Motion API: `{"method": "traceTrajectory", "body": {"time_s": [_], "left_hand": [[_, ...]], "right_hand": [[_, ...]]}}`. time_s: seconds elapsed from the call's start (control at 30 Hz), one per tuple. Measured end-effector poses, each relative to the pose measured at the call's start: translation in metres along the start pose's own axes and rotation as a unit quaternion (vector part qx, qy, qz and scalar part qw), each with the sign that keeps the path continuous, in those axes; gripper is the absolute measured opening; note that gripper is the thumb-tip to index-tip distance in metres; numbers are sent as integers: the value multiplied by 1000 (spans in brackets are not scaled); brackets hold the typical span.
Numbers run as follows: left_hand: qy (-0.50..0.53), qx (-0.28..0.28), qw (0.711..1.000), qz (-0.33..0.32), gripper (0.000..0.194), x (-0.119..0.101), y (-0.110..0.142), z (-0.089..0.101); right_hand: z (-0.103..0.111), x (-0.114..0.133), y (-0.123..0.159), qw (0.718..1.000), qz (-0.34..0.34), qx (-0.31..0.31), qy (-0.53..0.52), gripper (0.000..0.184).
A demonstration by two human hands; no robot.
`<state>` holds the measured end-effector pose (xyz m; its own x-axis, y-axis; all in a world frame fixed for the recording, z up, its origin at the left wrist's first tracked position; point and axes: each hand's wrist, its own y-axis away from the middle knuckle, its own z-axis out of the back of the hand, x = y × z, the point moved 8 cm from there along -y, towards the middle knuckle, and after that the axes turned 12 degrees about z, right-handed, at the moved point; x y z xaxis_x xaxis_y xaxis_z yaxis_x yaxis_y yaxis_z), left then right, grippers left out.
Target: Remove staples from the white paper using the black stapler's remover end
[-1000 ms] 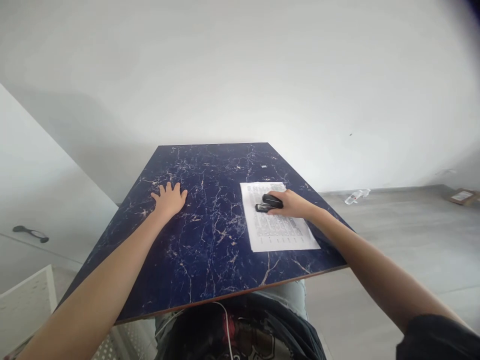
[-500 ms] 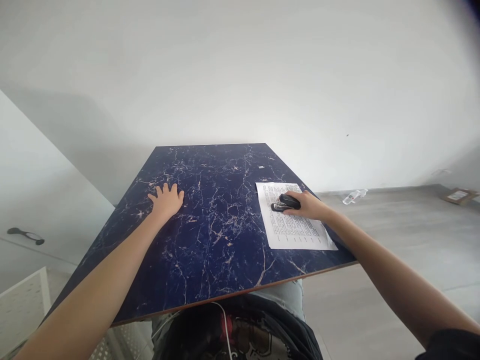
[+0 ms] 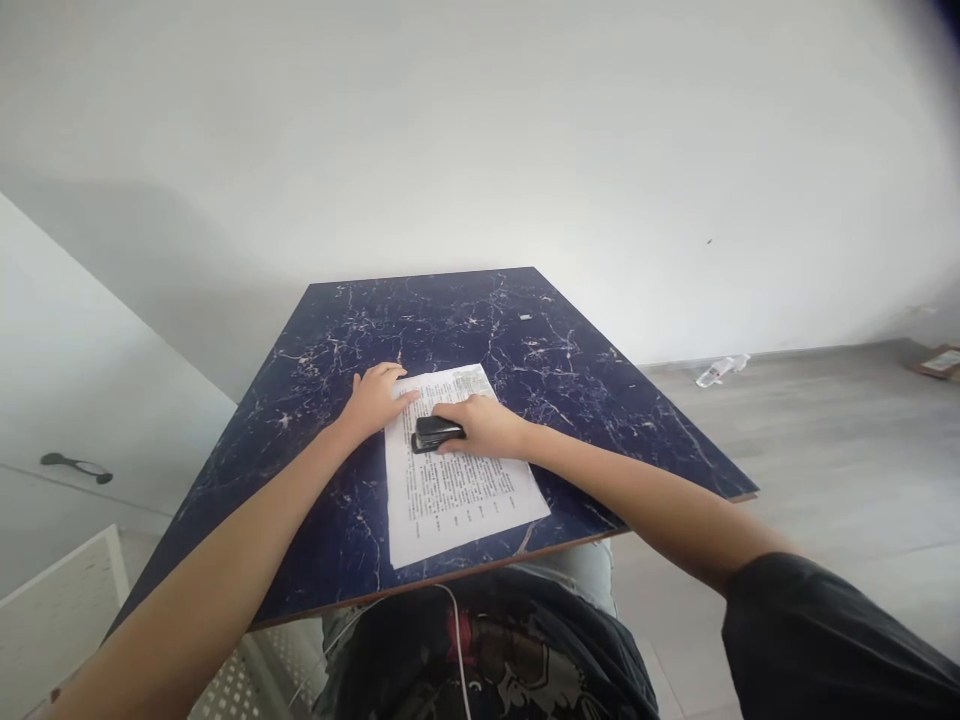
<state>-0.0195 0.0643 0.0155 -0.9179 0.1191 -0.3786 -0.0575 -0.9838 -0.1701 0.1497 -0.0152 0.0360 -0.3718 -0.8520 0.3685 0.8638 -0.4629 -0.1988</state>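
Observation:
Printed paper sheets (image 3: 450,500) lie at a slant on the dark blue marbled table (image 3: 337,560), near its front edge. My right hand (image 3: 484,425) is closed around a black stapler (image 3: 438,432), which rests over the middle-left part of the text, pointing left. At the upper left corner of the paper is my left hand (image 3: 379,397). Its thumb lies on the sheet and its fingers stretch out past the edge, partly hidden from view. I cannot tell how many sheets there are.
A tiny pale object (image 3: 526,317) lies on the far right part of the table. On the floor at right are a clear plastic item (image 3: 722,371) and a cardboard box (image 3: 941,362). A white wall stands behind, and a white door with a black handle (image 3: 76,466) at left.
My right hand, the stapler and the paper have moved left across the table to its middle. My left hand has moved right from the bare tabletop to the paper's corner.

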Motion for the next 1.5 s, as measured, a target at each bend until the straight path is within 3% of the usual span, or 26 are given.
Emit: {"method": "traceTrajectory", "body": {"time_s": [0.07,0.13,0.23,0.3,0.4,0.57,0.8,0.93,1.07,1.17,1.5], "left_hand": [[16,2,1000,-17,32,-4,2,-1],[44,4,998,-37,21,-8,3,2],[123,9,990,-63,11,-16,8,11],[188,14,980,-60,10,-18,10,20],[253,23,966,-36,18,-17,13,29],[316,21,948,-5,28,-7,14,35],[346,20,938,5,29,-9,15,36],[333,15,943,16,26,-11,16,36],[299,3,954,22,23,-7,13,30],[290,0,957,16,22,-6,12,27],[361,13,932,41,25,-1,11,25]], "right_hand": [[2,3,0,1000,17,-10,-14,24],[19,-9,13,998,2,-53,-45,22],[62,-48,49,983,-72,-144,-86,30],[92,-76,74,974,-127,-178,-51,33],[115,-101,96,975,-159,-157,7,32],[96,-106,95,991,-129,-23,12,31],[80,-88,84,996,-78,27,-34,33],[88,-89,83,991,-82,-42,-101,47],[79,-109,81,976,-189,-91,-51,66],[67,-117,77,961,-254,-106,3,68],[64,-105,69,960,-253,-110,51,66]]}}
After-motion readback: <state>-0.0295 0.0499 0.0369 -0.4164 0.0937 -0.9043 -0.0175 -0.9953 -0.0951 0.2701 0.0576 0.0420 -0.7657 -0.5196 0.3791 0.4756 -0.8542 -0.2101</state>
